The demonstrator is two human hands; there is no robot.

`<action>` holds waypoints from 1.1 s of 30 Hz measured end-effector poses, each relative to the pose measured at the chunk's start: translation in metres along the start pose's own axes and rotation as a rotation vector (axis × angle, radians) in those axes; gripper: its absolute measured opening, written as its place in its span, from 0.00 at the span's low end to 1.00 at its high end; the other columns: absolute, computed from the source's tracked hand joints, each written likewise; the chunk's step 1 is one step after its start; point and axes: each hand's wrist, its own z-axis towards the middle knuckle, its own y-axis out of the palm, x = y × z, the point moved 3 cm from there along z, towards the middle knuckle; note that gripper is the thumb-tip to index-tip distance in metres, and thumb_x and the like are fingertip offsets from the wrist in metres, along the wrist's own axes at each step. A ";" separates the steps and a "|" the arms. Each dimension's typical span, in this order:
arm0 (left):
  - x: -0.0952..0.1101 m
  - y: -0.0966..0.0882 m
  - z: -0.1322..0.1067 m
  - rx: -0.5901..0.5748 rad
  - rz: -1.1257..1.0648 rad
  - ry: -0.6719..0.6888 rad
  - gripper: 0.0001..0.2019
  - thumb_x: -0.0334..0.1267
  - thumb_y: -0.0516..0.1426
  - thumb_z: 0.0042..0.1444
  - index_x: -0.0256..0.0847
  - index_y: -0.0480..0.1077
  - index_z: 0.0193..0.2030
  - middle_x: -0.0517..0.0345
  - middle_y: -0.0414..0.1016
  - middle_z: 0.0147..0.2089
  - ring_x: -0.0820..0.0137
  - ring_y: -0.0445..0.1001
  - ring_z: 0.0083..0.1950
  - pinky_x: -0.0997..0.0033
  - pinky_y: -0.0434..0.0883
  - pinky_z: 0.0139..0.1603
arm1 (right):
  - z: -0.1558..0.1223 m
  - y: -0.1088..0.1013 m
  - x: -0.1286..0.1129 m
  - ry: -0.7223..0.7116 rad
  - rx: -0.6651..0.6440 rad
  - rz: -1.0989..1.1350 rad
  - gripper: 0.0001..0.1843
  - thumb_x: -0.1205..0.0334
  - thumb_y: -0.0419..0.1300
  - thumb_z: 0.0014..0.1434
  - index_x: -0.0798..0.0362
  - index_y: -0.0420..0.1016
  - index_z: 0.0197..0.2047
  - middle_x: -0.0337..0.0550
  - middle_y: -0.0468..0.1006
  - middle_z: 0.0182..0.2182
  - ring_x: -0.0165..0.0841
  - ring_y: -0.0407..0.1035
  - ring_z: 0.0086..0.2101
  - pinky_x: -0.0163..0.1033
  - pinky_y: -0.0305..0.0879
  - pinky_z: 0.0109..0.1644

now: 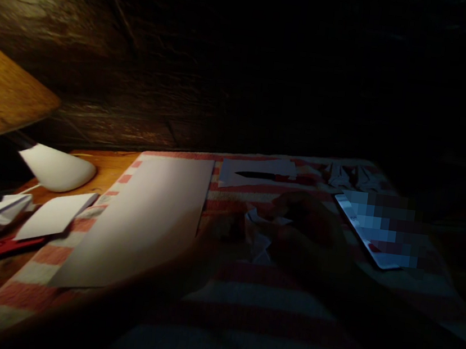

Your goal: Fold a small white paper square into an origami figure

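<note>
Seemingly a home, by its shaded lamp [17,97] and the striped cloth [260,297] over a wooden table [108,168]

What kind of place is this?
Probably a dim room in someone's home: there's a table lamp on a wooden table, partly covered by a red-and-white striped cloth.

Open lane right here: striped cloth [269,298] between forearms [161,270], back to near edge. Folded paper [262,252] plugs gap between left hand [223,233] and right hand [315,230]. Ahead, knife [258,175] lies across way, blade pointing left. Phone [364,230] just beside right hand, tight there. Sheet [162,200] lies flat, passable overhead; lamp [59,169] blocks left beyond.
</note>
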 end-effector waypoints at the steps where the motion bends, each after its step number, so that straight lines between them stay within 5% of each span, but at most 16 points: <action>1: 0.002 0.000 0.000 0.027 -0.005 0.019 0.09 0.26 0.66 0.43 0.40 0.72 0.29 0.61 0.74 0.30 0.70 0.73 0.35 0.70 0.71 0.37 | 0.000 0.000 0.001 -0.002 -0.018 -0.016 0.21 0.63 0.73 0.54 0.46 0.73 0.50 0.42 0.79 0.46 0.33 0.75 0.37 0.37 0.71 0.37; 6: 0.007 0.003 -0.002 0.108 -0.011 0.005 0.08 0.30 0.67 0.43 0.38 0.75 0.32 0.60 0.77 0.30 0.73 0.71 0.32 0.74 0.70 0.34 | 0.000 0.001 0.000 -0.029 -0.008 -0.208 0.18 0.66 0.70 0.56 0.48 0.73 0.49 0.41 0.78 0.39 0.29 0.70 0.32 0.35 0.66 0.33; 9: 0.005 0.002 -0.003 0.143 0.036 -0.020 0.06 0.31 0.68 0.44 0.36 0.75 0.29 0.60 0.76 0.29 0.75 0.69 0.30 0.76 0.68 0.32 | 0.001 0.003 0.002 0.037 -0.008 -0.195 0.17 0.66 0.68 0.56 0.49 0.72 0.49 0.34 0.73 0.28 0.26 0.62 0.24 0.32 0.57 0.26; 13: 0.000 -0.004 -0.002 0.157 0.077 -0.032 0.06 0.33 0.67 0.45 0.35 0.75 0.28 0.59 0.76 0.28 0.74 0.70 0.29 0.75 0.67 0.29 | 0.001 0.005 0.001 0.053 -0.020 -0.142 0.17 0.67 0.69 0.55 0.50 0.73 0.48 0.31 0.71 0.26 0.24 0.59 0.23 0.30 0.53 0.24; 21: 0.002 -0.002 -0.004 0.094 0.042 0.034 0.06 0.36 0.67 0.52 0.38 0.76 0.30 0.59 0.75 0.27 0.72 0.71 0.29 0.73 0.70 0.31 | 0.005 0.008 0.004 0.194 0.055 0.056 0.27 0.68 0.72 0.51 0.48 0.69 0.52 0.27 0.71 0.23 0.25 0.64 0.22 0.30 0.61 0.24; 33: -0.007 -0.006 0.009 0.108 -0.052 0.114 0.06 0.37 0.66 0.53 0.38 0.75 0.30 0.59 0.74 0.29 0.72 0.70 0.31 0.73 0.69 0.33 | 0.006 0.003 0.007 0.175 0.023 0.191 0.17 0.63 0.69 0.58 0.44 0.75 0.50 0.35 0.75 0.32 0.30 0.72 0.31 0.37 0.69 0.34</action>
